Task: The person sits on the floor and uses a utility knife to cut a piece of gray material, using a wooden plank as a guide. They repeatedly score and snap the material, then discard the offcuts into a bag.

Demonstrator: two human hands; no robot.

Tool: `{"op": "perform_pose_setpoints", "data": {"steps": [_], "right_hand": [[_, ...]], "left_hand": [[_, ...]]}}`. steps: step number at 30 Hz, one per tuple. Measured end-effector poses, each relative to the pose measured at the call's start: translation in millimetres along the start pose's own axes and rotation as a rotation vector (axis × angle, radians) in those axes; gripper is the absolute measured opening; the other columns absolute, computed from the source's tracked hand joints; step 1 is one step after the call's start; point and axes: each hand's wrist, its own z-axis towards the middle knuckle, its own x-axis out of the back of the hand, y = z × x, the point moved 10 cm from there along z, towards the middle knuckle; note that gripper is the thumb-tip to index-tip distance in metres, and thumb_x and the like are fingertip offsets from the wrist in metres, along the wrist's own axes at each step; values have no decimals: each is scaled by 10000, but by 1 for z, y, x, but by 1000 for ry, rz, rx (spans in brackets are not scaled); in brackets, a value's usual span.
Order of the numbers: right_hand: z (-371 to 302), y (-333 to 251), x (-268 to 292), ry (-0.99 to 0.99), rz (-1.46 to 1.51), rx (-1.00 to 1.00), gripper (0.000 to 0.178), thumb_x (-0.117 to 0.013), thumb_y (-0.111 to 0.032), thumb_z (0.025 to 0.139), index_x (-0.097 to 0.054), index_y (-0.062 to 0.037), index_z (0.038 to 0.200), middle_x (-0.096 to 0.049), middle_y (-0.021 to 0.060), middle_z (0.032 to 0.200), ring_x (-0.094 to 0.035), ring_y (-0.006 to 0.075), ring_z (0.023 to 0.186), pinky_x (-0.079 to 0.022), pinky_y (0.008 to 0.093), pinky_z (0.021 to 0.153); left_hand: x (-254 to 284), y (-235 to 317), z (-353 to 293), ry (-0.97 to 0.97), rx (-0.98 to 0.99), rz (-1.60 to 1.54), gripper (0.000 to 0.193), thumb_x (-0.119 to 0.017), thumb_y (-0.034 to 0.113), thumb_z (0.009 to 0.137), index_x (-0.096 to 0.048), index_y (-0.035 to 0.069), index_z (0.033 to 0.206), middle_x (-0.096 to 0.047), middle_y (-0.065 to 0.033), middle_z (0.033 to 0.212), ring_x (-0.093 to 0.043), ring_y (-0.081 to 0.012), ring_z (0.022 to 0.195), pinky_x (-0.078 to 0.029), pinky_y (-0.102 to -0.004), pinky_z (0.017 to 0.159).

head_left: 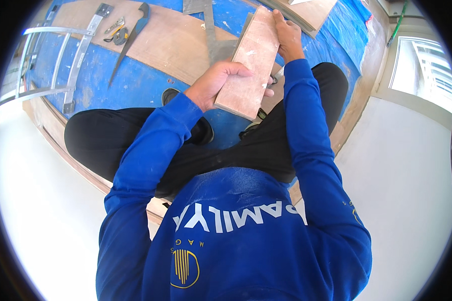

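Between my two hands I hold a stack of narrow plywood strips (252,62), tilted up over my crossed legs. My left hand (217,84) wraps round the lower left end, thumb on the front face and fingertips showing past the right edge. Up at the far right corner my right hand (288,37) grips the stack, its fingers partly hidden behind. More than one layer shows along the strips' left edge. Beyond them, a metal framing square (211,37) lies on a plywood sheet.
A handsaw (130,42) with a blue handle lies on a long plywood sheet (171,40), beside a tape measure (119,36) and a utility knife (116,24). An aluminium ladder (60,60) is at the left. More plywood boards (311,15) lie far right, over blue sheeting (344,30).
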Motion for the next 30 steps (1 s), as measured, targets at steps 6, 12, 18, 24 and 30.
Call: {"op": "perform_pose_setpoints", "data": {"steps": [6, 12, 18, 24, 30], "right_hand": [[-12, -10, -15, -86, 193, -25, 577, -716, -367, 980, -556, 118, 1249, -683, 189, 1113, -708, 230, 923, -616, 368, 771], [-60, -55, -53, -424, 551, -124, 543, -668, -373, 1000, -539, -7, 1380, -666, 194, 1262, -685, 292, 1118, -571, 441, 975], [-77, -71, -64, -569, 500, -99, 487, -729, -265, 970, -578, 32, 1327, -702, 146, 1216, -728, 220, 1054, -621, 361, 898], [-78, -89, -50, -593, 527, 0, 482, -682, -261, 1004, -540, 38, 1354, -692, 147, 1230, -714, 210, 1084, -603, 372, 923], [-105, -128, -48, -658, 541, 63, 516, -701, -277, 991, -531, 40, 1361, -680, 126, 1233, -696, 181, 1079, -579, 352, 940]], "left_hand": [[0, 2, 0, 7, -10, 49, 688, -506, 167, 927, -304, -29, 1555, -560, -299, 1411, -622, -461, 1231, -570, -577, 936], [-19, 18, -5, -55, -100, -43, 749, -532, 202, 901, -284, -6, 1577, -519, -291, 1462, -591, -472, 1266, -558, -596, 917], [-17, 26, -2, -12, -134, 127, 683, -536, 86, 889, -347, -34, 1534, -559, -272, 1423, -594, -464, 1279, -549, -558, 988], [-16, 35, 3, 75, -220, 417, 666, -613, 152, 925, -377, -75, 1505, -587, -287, 1388, -627, -431, 1242, -519, -507, 1050], [-29, 30, -4, 29, -227, 332, 602, -599, 236, 1009, -399, -67, 1490, -621, -263, 1337, -644, -395, 1212, -510, -467, 1051]]}}
